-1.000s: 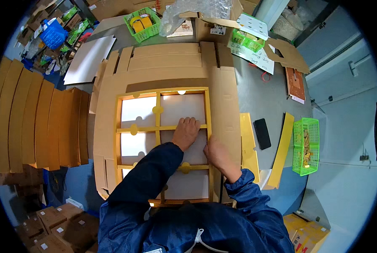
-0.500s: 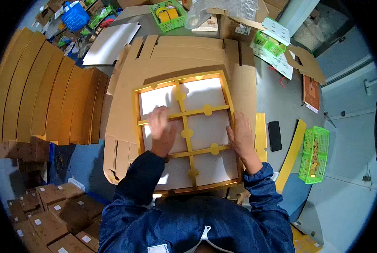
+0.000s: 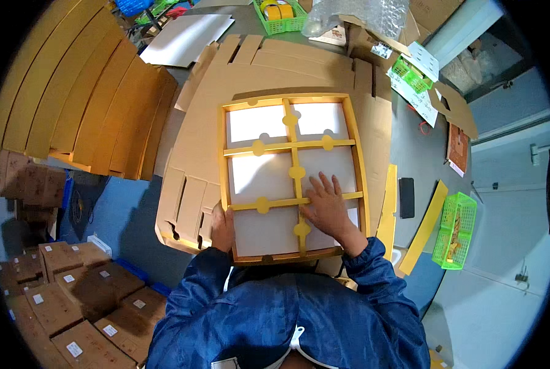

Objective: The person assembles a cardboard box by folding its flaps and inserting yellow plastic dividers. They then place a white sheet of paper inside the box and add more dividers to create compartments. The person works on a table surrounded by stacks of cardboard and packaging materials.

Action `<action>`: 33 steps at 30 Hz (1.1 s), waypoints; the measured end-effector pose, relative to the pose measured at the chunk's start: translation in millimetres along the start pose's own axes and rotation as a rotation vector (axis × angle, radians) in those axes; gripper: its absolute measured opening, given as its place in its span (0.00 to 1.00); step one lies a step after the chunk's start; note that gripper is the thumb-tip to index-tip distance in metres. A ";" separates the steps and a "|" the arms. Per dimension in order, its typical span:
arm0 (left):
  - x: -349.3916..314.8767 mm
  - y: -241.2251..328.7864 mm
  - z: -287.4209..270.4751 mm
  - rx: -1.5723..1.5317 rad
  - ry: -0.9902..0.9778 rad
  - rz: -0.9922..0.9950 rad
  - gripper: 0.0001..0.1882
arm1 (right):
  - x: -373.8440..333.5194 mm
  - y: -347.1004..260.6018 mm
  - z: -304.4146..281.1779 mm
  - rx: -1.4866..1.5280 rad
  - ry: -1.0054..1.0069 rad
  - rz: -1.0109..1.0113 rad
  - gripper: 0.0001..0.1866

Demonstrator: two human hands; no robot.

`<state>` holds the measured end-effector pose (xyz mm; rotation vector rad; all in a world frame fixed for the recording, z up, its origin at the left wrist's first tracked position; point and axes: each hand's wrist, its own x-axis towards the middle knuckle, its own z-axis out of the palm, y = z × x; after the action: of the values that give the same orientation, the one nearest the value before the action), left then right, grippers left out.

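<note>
Yellow box [image 3: 355, 154], open-topped, on flat cardboard [image 3: 192, 166]; dividers [image 3: 278, 147] already in place, top still uncovered. The right hand [image 3: 327, 208], fingers spread, lies over the lower crossing; the left hand [image 3: 223, 229] meets the left wall, grip unclear.

Tray [image 3: 224, 166] on cardboard [image 3: 189, 160], phone [image 3: 406, 198] right.

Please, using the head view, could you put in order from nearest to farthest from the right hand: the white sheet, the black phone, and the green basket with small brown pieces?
From the right hand:
1. Black phone: nearest, to the hand's right.
2. Green basket: farther right, past the phone.
3. White sheet: farthest, at the upper left.
</note>
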<state>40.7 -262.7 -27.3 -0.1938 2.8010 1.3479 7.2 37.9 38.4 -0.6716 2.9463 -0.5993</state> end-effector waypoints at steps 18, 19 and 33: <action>34.1 32.1 -17.8 -0.036 -0.124 -0.011 0.22 | -27.7 -36.7 30.0 0.133 0.167 0.190 0.27; 36.7 25.2 -17.1 -0.024 -0.138 -0.016 0.21 | -25.4 -40.3 27.6 0.097 0.167 0.161 0.28; 51.2 21.4 -10.0 -0.049 -0.061 0.068 0.19 | 33.0 -20.5 17.6 -0.171 0.154 0.513 0.30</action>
<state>-12.5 -262.4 -8.5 -0.0573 2.7503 1.4123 -11.8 0.4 30.9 0.1420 3.1421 -0.3642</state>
